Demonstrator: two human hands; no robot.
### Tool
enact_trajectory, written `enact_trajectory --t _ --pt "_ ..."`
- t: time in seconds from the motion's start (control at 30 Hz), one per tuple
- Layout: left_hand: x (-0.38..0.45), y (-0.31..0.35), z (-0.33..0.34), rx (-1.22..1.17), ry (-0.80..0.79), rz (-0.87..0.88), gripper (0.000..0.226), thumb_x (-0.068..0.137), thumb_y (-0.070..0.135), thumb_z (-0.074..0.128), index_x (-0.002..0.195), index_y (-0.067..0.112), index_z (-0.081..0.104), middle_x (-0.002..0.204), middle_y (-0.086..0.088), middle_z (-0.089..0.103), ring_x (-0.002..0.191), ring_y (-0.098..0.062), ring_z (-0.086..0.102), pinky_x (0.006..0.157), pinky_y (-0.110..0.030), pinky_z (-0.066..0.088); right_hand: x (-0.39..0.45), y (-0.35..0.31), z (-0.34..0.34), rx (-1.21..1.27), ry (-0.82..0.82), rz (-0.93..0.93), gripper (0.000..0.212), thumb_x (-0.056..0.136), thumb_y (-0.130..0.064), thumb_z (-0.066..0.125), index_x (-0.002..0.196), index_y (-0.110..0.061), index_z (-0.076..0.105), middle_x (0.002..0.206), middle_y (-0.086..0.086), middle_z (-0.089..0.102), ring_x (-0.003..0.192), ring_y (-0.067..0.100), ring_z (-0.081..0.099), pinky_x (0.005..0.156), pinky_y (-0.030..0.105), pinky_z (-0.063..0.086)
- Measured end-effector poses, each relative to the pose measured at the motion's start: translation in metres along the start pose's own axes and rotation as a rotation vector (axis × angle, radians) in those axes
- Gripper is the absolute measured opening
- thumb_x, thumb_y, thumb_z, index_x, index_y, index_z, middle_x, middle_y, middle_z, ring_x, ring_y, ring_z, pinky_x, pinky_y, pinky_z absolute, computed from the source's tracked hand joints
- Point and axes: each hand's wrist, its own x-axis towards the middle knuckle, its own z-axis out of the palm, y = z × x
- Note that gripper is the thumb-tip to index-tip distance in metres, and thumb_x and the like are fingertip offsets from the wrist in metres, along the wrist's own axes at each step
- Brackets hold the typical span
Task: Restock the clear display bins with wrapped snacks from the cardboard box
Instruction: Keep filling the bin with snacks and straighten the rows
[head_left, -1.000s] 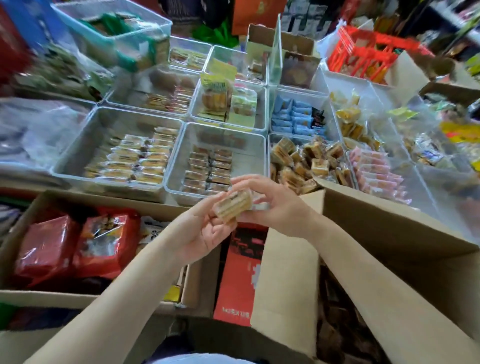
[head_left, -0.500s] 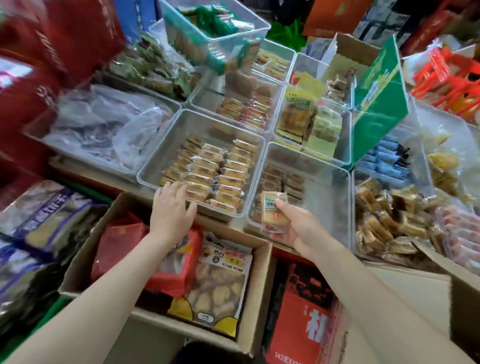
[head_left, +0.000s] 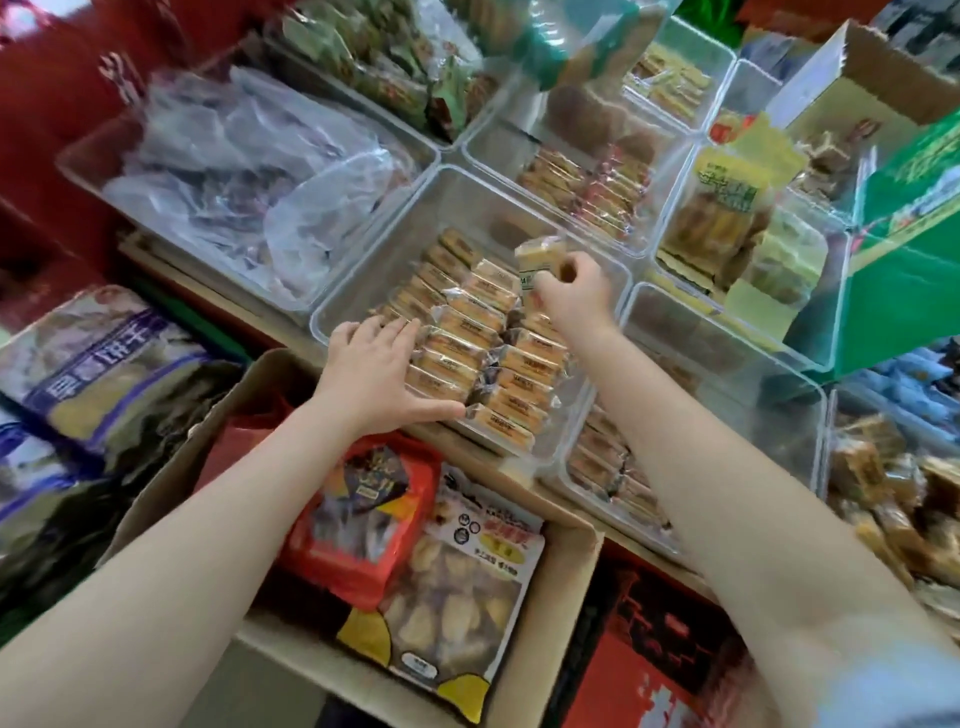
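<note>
1. The small tan cake in a clear crinkly wrapper (head_left: 540, 254) looks light, soft and crushable; its film is probably slippery, so gentle pressure on the flat sides suits it.
2. The right hand (head_left: 571, 296) pinches it above the far right part of the clear plastic display bin (head_left: 358, 291).
3. The left hand (head_left: 374, 374), fingers spread flat, presses the near-left rows of wrapped cakes (head_left: 457, 332).

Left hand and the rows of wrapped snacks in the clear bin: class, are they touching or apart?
Touching. The head view shows the left hand lying flat over the near-left rows of wrapped snacks in the clear bin, fingers spread on the wrappers.
</note>
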Motion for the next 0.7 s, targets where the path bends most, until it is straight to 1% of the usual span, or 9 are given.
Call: enact_trajectory --t 0.03,0.07,0.17,0.23,0.33,0.43,0.53,0.63,0.7 --pt "-0.001 0.000 0.000 -0.005 0.012 0.003 0.139 0.051 0.106 0.011 0.161 0.021 0.014 0.167 0.001 0.021 0.154 -0.023 0.016 0.120 -0.045 0.012 0.012 -0.002 0.004 -0.106 0.028 -0.114 0.013 0.090 -0.014 0.058 0.102 -0.020 0.058 0.094 -0.003 0.061 0.083 0.013 0.059 0.068 0.026 0.049" --pt "-0.001 -0.001 0.002 -0.011 0.025 0.004 0.139 0.050 0.106 0.010 0.161 0.022 0.014 0.166 0.001 0.023 0.153 -0.022 0.016 0.120 -0.045 0.012 0.025 -0.002 0.009 -0.205 0.046 -0.207 0.018 0.091 -0.011 0.059 0.106 -0.021 0.059 0.098 -0.004 0.061 0.088 0.013 0.058 0.073 0.023 0.047" --pt "0.001 -0.001 0.005 -0.019 0.043 0.008 0.140 0.049 0.108 0.008 0.160 0.023 0.013 0.165 0.002 0.026 0.153 -0.023 0.018 0.119 -0.045 0.011 0.057 0.003 0.023 -0.463 0.089 -0.374 0.035 0.093 -0.012 0.059 0.126 -0.024 0.062 0.117 0.000 0.063 0.108 0.020 0.057 0.095 0.035 0.049" --pt "0.002 -0.002 0.008 -0.024 0.060 0.007 0.139 0.049 0.108 0.008 0.160 0.024 0.014 0.164 0.003 0.029 0.152 -0.022 0.018 0.118 -0.045 0.011 0.069 0.004 0.034 -0.582 0.064 -0.389 0.040 0.095 -0.014 0.057 0.133 -0.026 0.061 0.121 0.004 0.063 0.114 0.024 0.054 0.101 0.043 0.046" --pt "0.003 -0.002 0.011 -0.022 0.072 0.007 0.137 0.051 0.108 0.008 0.160 0.026 0.014 0.163 0.003 0.031 0.152 -0.022 0.019 0.118 -0.045 0.011 0.078 -0.002 0.045 -0.678 0.006 -0.422 0.042 0.096 -0.015 0.053 0.134 -0.028 0.061 0.122 0.003 0.063 0.117 0.026 0.054 0.099 0.043 0.047" --pt "0.003 -0.002 0.012 -0.016 0.077 0.006 0.134 0.053 0.108 0.011 0.160 0.026 0.015 0.163 0.003 0.031 0.152 -0.022 0.019 0.117 -0.045 0.011 0.082 -0.005 0.050 -0.659 -0.036 -0.407 0.040 0.097 -0.020 0.053 0.136 -0.028 0.059 0.124 0.002 0.061 0.114 0.025 0.056 0.090 0.039 0.050" --pt "0.003 -0.002 0.013 -0.017 0.086 0.008 0.134 0.053 0.108 0.010 0.160 0.027 0.016 0.162 0.003 0.032 0.151 -0.022 0.019 0.117 -0.045 0.011 0.082 -0.005 0.050 -0.728 -0.124 -0.338 0.037 0.097 -0.027 0.047 0.133 -0.023 0.054 0.119 0.004 0.060 0.102 0.027 0.059 0.077 0.037 0.048" --pt "0.004 -0.001 0.013 -0.018 0.083 0.007 0.131 0.056 0.107 0.012 0.160 0.027 0.015 0.162 0.003 0.031 0.152 -0.021 0.018 0.117 -0.045 0.011 0.081 -0.001 0.053 -0.844 -0.196 -0.316 0.037 0.099 -0.037 0.036 0.131 -0.020 0.043 0.111 0.008 0.063 0.094 0.031 0.059 0.086 0.046 0.048" --pt "0.003 0.000 0.012 -0.017 0.083 0.006 0.130 0.057 0.106 0.014 0.160 0.026 0.015 0.163 0.003 0.031 0.152 -0.021 0.017 0.118 -0.045 0.010 0.080 0.007 0.056 -0.928 -0.207 -0.318 0.049 0.102 -0.047 0.027 0.142 -0.019 0.035 0.123 0.015 0.060 0.109 0.036 0.057 0.098 0.051 0.038"
